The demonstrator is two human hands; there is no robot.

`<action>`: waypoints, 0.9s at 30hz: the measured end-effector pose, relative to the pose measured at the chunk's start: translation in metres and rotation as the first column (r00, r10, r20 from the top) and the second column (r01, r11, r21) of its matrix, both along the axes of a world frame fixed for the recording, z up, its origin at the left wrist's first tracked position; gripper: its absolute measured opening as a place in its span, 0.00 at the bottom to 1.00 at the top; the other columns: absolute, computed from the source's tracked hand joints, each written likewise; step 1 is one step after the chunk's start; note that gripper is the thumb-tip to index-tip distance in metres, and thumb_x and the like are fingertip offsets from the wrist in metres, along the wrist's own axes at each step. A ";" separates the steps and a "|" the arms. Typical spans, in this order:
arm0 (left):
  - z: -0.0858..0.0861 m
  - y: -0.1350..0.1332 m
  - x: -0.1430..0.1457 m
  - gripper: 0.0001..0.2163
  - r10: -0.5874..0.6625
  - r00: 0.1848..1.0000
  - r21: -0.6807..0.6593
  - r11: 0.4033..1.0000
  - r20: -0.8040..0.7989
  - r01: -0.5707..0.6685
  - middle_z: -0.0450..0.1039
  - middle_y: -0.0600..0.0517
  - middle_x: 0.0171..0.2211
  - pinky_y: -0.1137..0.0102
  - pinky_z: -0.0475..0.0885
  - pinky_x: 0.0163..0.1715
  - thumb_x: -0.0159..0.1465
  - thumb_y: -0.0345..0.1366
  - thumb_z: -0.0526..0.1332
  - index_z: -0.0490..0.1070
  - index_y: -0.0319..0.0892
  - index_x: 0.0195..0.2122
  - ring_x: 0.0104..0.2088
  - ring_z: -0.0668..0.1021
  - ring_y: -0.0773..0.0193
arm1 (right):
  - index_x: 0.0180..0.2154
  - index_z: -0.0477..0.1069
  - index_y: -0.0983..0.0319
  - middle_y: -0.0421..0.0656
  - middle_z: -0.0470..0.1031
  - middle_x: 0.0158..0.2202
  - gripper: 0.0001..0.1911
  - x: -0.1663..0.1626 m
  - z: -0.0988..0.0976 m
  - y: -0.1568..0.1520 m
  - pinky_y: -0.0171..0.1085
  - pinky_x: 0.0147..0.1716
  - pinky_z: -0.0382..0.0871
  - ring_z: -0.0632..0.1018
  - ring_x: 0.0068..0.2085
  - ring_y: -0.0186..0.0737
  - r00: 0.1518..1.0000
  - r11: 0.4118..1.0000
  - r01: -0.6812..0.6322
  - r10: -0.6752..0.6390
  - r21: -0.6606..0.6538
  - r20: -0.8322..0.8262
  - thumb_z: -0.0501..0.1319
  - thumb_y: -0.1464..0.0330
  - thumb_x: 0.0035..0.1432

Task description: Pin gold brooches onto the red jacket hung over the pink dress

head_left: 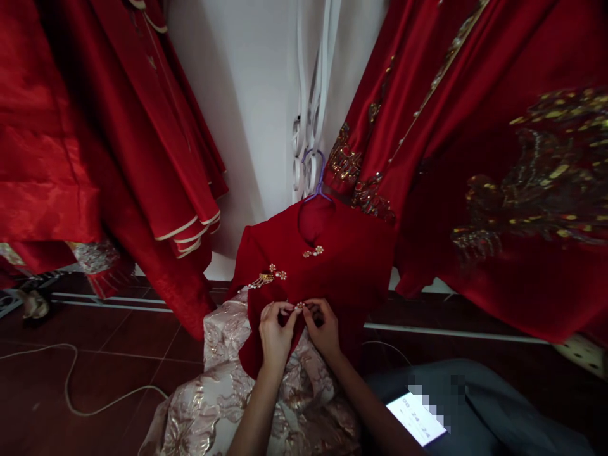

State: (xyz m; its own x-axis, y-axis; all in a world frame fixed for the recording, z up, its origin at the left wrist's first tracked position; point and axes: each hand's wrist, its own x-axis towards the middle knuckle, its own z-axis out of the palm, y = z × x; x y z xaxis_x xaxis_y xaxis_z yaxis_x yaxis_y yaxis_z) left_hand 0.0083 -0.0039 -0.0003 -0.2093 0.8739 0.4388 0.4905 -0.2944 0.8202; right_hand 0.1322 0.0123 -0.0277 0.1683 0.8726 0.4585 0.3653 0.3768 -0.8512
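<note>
A dark red dress (342,259) hangs on a purple hanger (317,183) in front of me, over a pale gold-patterned skirt (223,392). My left hand (275,332) and my right hand (323,329) meet at a small pearl clasp (299,306) on the dress front, and both pinch it with closed fingers. Two more pearl clasps sit higher on the dress, one (313,252) near the collar and one (273,275) to the left with a gold tassel.
Red gowns hang on both sides: plain with cream piping at the left (156,158), gold-embroidered at the right (513,190). A white wall (247,114) stands behind. A white cable (71,386) loops on the dark floor. A lit phone (418,418) lies on my lap.
</note>
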 end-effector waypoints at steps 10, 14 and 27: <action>0.003 0.000 0.001 0.07 0.008 0.999 -0.001 1.000 0.032 -0.008 0.74 0.51 0.29 0.67 0.67 0.39 0.56 0.41 0.61 0.73 0.43 0.32 0.31 0.73 0.64 | 0.37 0.66 0.61 0.41 0.68 0.31 0.08 0.002 0.000 0.001 0.34 0.28 0.67 0.71 0.30 0.35 0.998 0.999 -0.038 0.036 0.038 0.049 0.57 0.70 0.52; 0.009 -0.002 0.000 0.06 -0.113 0.994 -0.019 0.993 -0.010 0.113 0.74 0.53 0.25 0.63 0.64 0.46 0.57 0.39 0.61 0.74 0.44 0.27 0.30 0.74 0.64 | 0.39 0.65 0.60 0.40 0.68 0.32 0.13 -0.001 0.000 0.002 0.33 0.28 0.66 0.70 0.29 0.34 0.994 0.997 -0.051 0.046 0.050 0.100 0.59 0.71 0.47; 0.033 0.063 -0.019 0.09 -0.049 0.335 -0.094 0.912 0.941 0.398 0.76 0.50 0.36 0.69 0.71 0.44 0.52 0.32 0.67 0.74 0.38 0.35 0.35 0.77 0.69 | 0.36 0.64 0.60 0.37 0.67 0.25 0.09 -0.001 -0.006 0.001 0.31 0.24 0.64 0.69 0.24 0.32 0.997 0.997 0.058 -0.060 0.041 0.047 0.58 0.68 0.50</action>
